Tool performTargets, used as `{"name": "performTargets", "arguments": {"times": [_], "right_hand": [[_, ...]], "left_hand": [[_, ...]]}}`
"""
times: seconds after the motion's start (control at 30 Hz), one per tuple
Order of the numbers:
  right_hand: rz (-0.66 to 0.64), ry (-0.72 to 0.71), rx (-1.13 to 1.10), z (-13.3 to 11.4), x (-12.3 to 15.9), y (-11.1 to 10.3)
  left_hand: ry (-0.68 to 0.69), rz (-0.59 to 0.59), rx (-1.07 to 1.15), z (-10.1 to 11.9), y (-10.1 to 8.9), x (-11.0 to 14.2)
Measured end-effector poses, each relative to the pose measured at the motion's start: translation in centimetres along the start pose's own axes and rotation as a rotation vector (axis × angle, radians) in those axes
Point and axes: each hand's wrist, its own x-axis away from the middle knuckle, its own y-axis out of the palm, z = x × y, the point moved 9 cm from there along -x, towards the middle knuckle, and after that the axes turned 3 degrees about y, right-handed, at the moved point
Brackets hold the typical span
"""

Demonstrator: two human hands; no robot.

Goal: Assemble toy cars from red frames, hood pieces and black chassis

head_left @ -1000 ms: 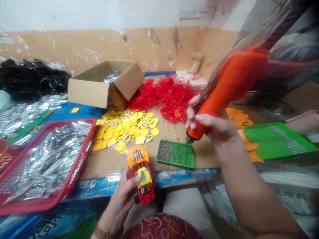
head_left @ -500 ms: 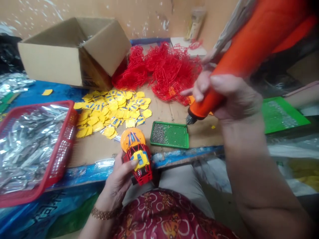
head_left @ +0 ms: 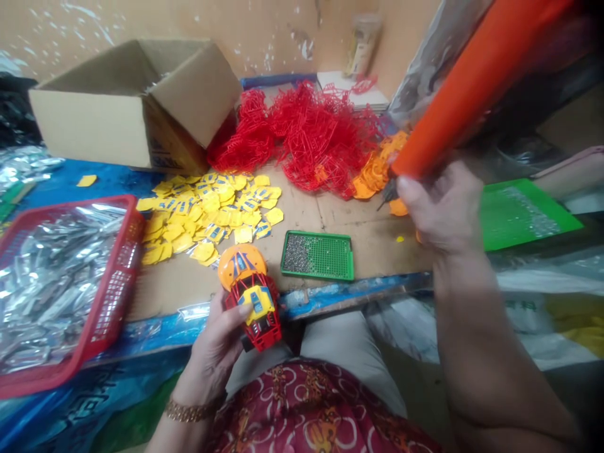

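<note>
Cardboard-topped table (head_left: 337, 214) against a scuffed orange wall (head_left: 268, 38). Toy car (head_left: 257, 305) at the near edge, gripped in the left hand (head_left: 221, 330): thumb on its yellow roof, other fingers hidden beneath. Right hand (head_left: 446, 211) is closed round an orange power screwdriver (head_left: 472, 94), tip clear of the green tray (head_left: 333, 257) near the car. Beyond lie yellow panels (head_left: 212, 214), then tangled red frames (head_left: 311, 135).

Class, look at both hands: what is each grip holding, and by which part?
Left grip: a toy car, by its side, at the yellow panel. Right grip: an orange screwdriver, by its lower body near the tip.
</note>
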Motion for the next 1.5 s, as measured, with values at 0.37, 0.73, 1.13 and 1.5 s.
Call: {"name": "performTargets", "arguments": {"times": [0.37, 0.73, 1.13, 1.5], "right_hand": [[-0.6, -0.205, 0.481, 0.4, 10.1, 10.6], [-0.325, -0.214, 0.347, 1.3, 10.1, 9.0], [-0.375, -0.18, 0.287, 0.6, 10.8, 10.8], [-0.392, -0.171, 0.224, 0.4, 11.4, 11.6]], "left_hand": [[0.03, 0.046, 0.042, 0.9, 0.1, 0.6], [0.058, 0.053, 0.078, 0.8, -1.8, 0.0], [0.056, 0.056, 0.113, 0.9, -2.1, -0.1], [0.062, 0.102, 0.142, 1.4, -2.4, -0.1]]}}
